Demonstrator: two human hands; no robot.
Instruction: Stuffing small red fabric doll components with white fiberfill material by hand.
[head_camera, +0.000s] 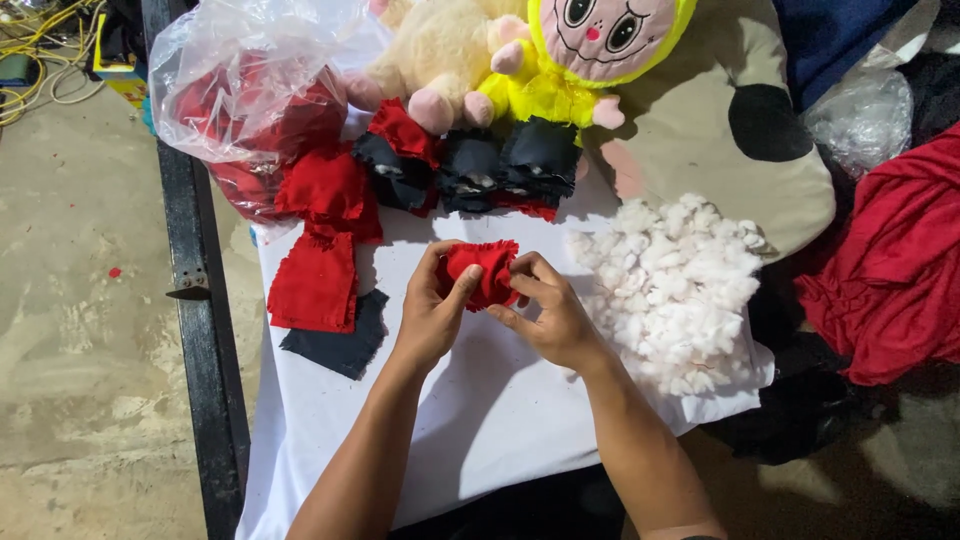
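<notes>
Both hands meet at the centre of the frame on one small red pouch with frayed edges. Left hand curls round its left side, thumb laid up across the front, fingers behind. Right hand pinches its right edge between thumb and fingertips. The pouch is lifted just above the white cloth that covers the table, and it looks soft and only partly plump; whether any filling is already inside cannot be told, since the opening is hidden by the fingers.

As for progress, judging by how things lie: a pile of white stuffing sits just right of the hands and looks large and hardly drawn on. Above the hands, toward the upper middle, a row of dark and red sewn pieces lies bunched together, and they appear flat rather than filled. At centre left lie flat red fabric and a dark square beneath it, uncut or unsewn as far as can be seen. A clear bag at upper left holds more red material. So the piece in hand seems an early one, with much of the batch untouched.

A yellow doll and a cream plush toy rest along the top edge, and red cloth is heaped at the right.
</notes>
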